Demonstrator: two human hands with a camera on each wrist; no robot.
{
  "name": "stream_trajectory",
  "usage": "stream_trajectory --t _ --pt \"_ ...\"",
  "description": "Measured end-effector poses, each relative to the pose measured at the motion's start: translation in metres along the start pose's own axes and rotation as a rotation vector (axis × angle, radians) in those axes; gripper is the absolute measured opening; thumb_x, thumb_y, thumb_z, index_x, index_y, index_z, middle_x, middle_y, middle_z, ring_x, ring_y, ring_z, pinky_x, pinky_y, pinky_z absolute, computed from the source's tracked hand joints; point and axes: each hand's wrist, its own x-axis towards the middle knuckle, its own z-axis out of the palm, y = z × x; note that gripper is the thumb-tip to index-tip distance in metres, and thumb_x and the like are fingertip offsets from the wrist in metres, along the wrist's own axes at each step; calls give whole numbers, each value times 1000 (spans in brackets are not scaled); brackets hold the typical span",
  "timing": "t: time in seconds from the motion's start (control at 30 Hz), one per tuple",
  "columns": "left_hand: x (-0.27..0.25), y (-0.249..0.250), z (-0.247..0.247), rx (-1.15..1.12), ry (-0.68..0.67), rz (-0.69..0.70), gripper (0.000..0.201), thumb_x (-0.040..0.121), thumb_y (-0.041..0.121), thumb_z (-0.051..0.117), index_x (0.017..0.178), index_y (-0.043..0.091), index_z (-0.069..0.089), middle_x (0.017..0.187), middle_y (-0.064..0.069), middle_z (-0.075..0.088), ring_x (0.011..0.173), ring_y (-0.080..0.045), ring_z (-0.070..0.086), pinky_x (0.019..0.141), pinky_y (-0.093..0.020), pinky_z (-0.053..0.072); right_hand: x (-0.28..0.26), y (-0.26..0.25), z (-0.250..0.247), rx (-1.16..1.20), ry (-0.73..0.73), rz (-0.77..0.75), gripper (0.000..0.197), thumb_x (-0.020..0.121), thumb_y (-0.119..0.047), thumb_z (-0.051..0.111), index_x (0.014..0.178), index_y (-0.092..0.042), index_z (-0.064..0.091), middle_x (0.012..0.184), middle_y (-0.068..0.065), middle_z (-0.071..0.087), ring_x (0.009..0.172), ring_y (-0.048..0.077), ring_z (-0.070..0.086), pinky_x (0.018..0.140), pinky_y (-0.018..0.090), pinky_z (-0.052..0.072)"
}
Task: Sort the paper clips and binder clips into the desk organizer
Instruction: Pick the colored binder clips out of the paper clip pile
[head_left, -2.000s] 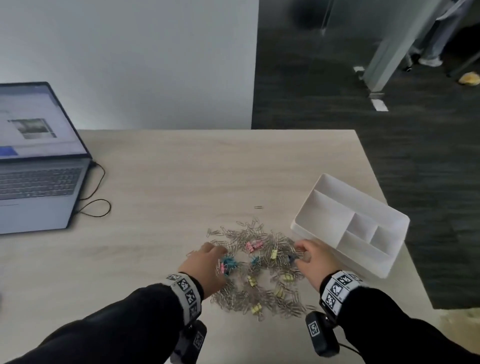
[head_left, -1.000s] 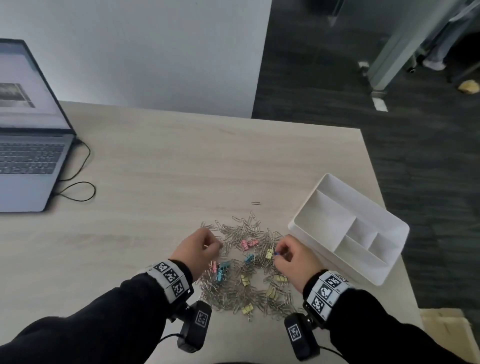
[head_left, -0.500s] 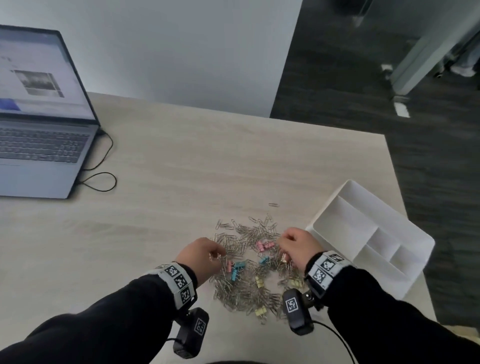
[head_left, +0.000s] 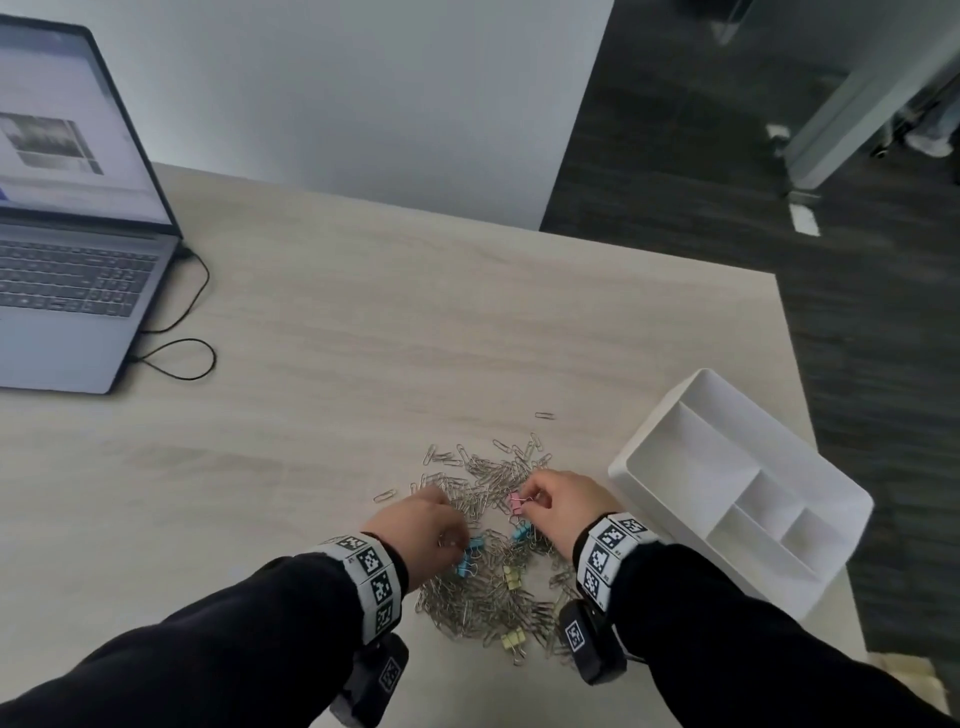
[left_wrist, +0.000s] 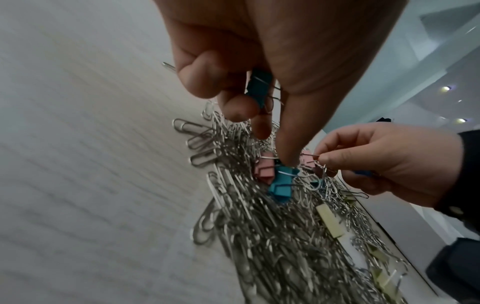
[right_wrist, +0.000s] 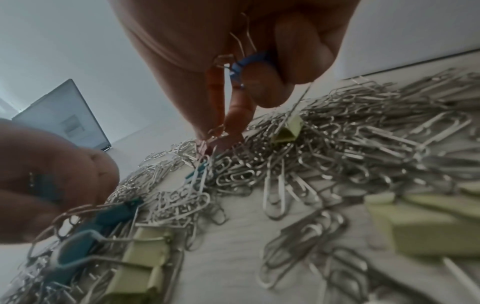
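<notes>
Head view | step: picking binder clips from pile | left hand (head_left: 421, 525) grips teal clip (left_wrist: 259, 82) | right hand (head_left: 563, 506) pinches pink clip (head_left: 517, 503) handle | next: carry rightward to organizer (head_left: 649, 441)

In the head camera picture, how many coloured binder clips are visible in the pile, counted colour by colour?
Pink binder clips: 1
Blue binder clips: 3
Yellow binder clips: 2
Total: 6
This view may hide more clips under the left hand and the right hand.
</notes>
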Motion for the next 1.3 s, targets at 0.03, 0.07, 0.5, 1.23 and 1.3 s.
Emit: stream_trajectory --t 0.03,0.07,0.5,1.23,1.3 --pt "0 0 1 -2 -6 4 11 85 36 66 95 34 70 98 17 48 86 -3 52 76 -17 42 -1 1 -1 7 2 6 9 86 -42 57 88 -34 61 83 -13 61 75 9 59 73 35 54" --pt "0 0 3 1 -15 5 10 85 35 65 95 33 70 97 17 46 85 -3 52 76 -16 42 -2 1 -1 14 0 13 7 87 -39 57 86 -33 61 82 -13 62 74 9 60 72 35 55" --pt "-6 18 -15 -751 105 -315 9 94 16 53 86 14 57 83 -5 73 68 -14 70 54 -29 54 -37 -9 -10 153 26 -48 8 91 -37 54 84 -34 58 79 -9 65 72 9 63 71 34 58" --pt "-37 -69 -25 -546 393 -503 22 89 12 58 108 24 57 85 -1 60 66 -17 57 53 -24 40 -24 -4 -8 28 10 39 27 81 -56 64 91 -33 56 76 -9 59 59 6 52 51 21 40" --pt "-37 -86 -28 -498 420 -533 26 88 10 57 109 25 57 85 -1 62 68 -18 58 54 -25 40 -20 -8 -2 -17 -21 21 28 78 -56 64 94 -34 56 79 -11 58 67 6 55 59 24 46"
